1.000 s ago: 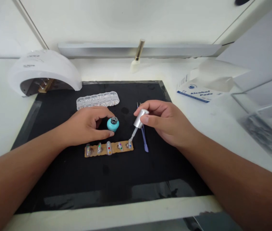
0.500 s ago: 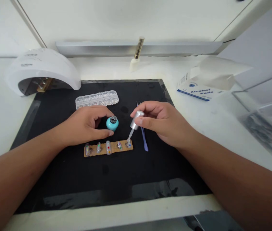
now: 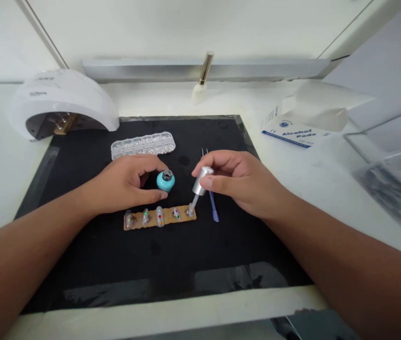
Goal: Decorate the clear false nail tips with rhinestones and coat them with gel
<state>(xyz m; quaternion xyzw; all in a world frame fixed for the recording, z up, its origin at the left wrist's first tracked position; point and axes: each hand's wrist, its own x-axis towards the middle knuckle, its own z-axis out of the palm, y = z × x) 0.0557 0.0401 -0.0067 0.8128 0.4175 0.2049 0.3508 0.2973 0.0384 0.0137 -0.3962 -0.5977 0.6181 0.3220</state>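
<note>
My left hand (image 3: 132,183) is closed around a turquoise nail polish bottle (image 3: 165,182), whose black-rimmed neck is uncapped. Between the thumb and fingers of my right hand (image 3: 234,182) is the silver cap of a nail polish brush (image 3: 202,182). Its bristle end points down and touches the rightmost false nail (image 3: 190,211). That nail sits on a tan strip (image 3: 168,215) with several other clear false nails, which carry small coloured gems. Purple tweezers (image 3: 214,210) lie just beside my right hand and are partly covered by it.
A white nail lamp (image 3: 69,92) stands at the back left. Behind my left hand lies a clear case of gems (image 3: 143,144). A gold-capped bottle (image 3: 202,82) stands at the back, an alcohol pads box (image 3: 288,127) at right. A black mat (image 3: 157,264) covers the work area.
The brush tip has moved slightly down over the rightmost nail, with the cap shifted a little right and lower. My left hand and the bottle stay in place.
</note>
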